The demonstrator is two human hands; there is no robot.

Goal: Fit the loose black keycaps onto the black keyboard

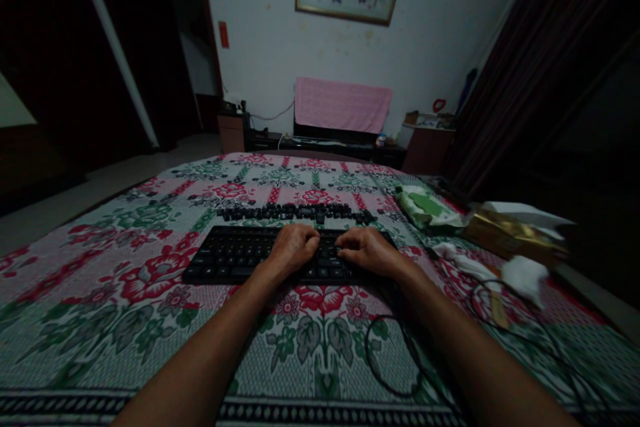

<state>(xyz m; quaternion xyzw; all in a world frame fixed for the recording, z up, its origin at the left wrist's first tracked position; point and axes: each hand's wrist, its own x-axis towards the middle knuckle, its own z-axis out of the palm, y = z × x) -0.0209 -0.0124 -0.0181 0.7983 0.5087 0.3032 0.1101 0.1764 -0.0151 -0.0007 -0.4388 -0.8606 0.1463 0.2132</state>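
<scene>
A black keyboard (pixel 227 255) lies flat on the patterned cloth in front of me. My left hand (pixel 293 245) rests over its middle, fingers curled and the thumb close against them. Just to the right, my right hand (pixel 367 248) bends over the keys with thumb and forefinger tips close together. Whatever either hand pinches is too small and dark to make out. Behind the keyboard, many loose black keycaps (pixel 300 212) lie in a ragged row. My hands and wrists hide part of the keyboard's right half.
A floral cloth (pixel 150 320) covers the table. On the right are a green-and-white packet (pixel 427 207), a gold box (pixel 510 235), crumpled white tissue (pixel 525 277) and a wooden stick (pixel 499 310). A black cable (pixel 370 360) loops near my right forearm.
</scene>
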